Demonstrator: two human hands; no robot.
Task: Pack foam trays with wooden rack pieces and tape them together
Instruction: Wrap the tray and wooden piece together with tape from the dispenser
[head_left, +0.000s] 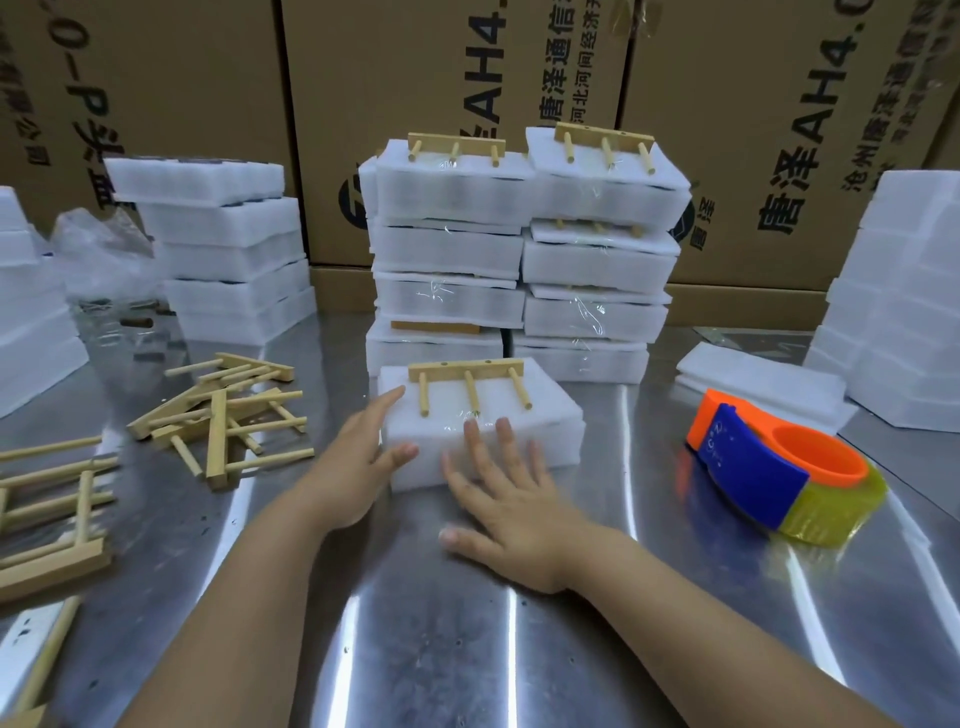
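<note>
A white foam tray bundle (540, 415) lies on the metal table (415, 623) in front of me, with a wooden rack piece (470, 382) on top, its three pegs pointing at me. My left hand (358, 457) touches the bundle's left side with straight fingers, the thumb against its front face. My right hand (511, 504) lies flat, fingertips on the bundle's front edge. Clear tape glints on the foam near the middle peg. An orange and blue tape dispenser (769, 467) with yellowish tape rests to the right.
Two stacks of taped foam bundles (519, 260) topped with rack pieces stand behind. Loose wooden rack pieces (223, 415) lie at the left. Foam tray stacks stand at the left (228, 249) and right (904, 312). Foam sheets (763, 379) lie behind the dispenser. Cardboard boxes (415, 78) form the back wall.
</note>
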